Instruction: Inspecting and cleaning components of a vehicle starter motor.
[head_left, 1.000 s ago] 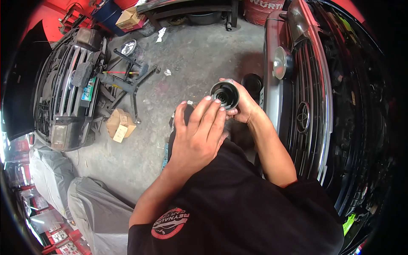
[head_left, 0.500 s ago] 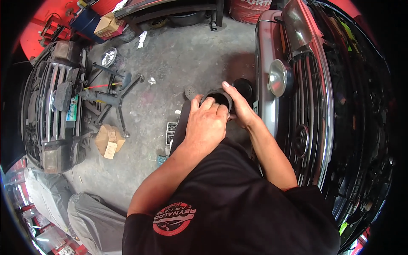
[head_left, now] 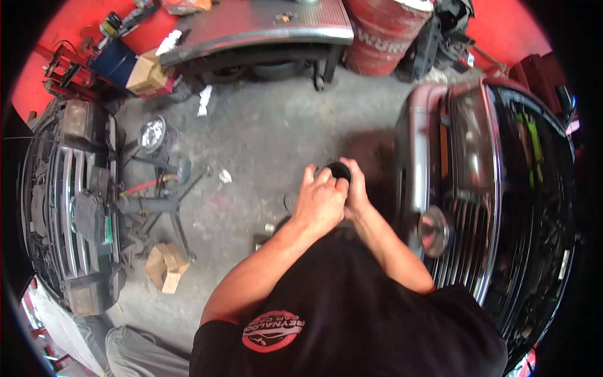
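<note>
Between my two hands is a black, hollow, round-mouthed piece [head_left: 340,171], cup-like or tube-like; its exact kind does not show. My left hand [head_left: 320,204] lies over its near side, with fingers bent over the rim toward the dark opening. Around its right side wraps my right hand [head_left: 357,187], closed on it. Both hands hide most of its body. A car's front bumper [head_left: 411,157] stands to the right of my hands, with a round lamp [head_left: 434,231] in front of the grille.
On the left, a detached car front end [head_left: 75,195] stands beside a grey metal stand [head_left: 157,204] with spread legs. An open cardboard box [head_left: 166,267] lies nearby on the floor. Across the far side are a metal workbench [head_left: 264,28] and a red drum [head_left: 380,38].
My view has tilted up, showing more of the workbench and drum. Both hands still hold the black piece; my left fingers have shifted slightly at its rim.
</note>
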A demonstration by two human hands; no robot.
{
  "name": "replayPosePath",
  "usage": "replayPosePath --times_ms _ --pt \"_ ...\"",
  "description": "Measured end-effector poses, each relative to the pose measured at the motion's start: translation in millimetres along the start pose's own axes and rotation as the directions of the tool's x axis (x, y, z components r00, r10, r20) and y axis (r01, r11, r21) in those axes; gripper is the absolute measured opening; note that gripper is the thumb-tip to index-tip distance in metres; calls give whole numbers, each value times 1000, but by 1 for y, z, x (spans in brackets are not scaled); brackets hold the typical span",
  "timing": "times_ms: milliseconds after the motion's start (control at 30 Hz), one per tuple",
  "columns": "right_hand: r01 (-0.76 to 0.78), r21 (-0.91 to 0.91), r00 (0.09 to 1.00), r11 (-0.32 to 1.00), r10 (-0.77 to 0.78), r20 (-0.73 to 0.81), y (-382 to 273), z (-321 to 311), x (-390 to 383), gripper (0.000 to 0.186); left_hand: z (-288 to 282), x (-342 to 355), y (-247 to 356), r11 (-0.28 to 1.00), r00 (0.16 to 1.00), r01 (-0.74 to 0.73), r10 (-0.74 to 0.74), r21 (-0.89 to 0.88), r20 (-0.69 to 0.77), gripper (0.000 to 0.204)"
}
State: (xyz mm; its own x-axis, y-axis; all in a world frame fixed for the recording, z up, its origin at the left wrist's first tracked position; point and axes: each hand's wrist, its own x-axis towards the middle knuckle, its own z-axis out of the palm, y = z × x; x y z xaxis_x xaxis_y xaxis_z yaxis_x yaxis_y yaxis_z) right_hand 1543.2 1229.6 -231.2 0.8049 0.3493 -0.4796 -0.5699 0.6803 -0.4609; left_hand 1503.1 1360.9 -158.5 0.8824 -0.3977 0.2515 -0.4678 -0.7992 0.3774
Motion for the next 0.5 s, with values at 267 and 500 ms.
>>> replayPosePath --times_ms 267,500 --pt "-125 0 992 992 125 17 -37 132 112 45 -76 72 -118 999 995 20 -16 29 -101 34" --pt "85 66 977 994 -96 189 -69 202 241 50 -146 89 -225 908 758 272 -405 -317 -511 52"
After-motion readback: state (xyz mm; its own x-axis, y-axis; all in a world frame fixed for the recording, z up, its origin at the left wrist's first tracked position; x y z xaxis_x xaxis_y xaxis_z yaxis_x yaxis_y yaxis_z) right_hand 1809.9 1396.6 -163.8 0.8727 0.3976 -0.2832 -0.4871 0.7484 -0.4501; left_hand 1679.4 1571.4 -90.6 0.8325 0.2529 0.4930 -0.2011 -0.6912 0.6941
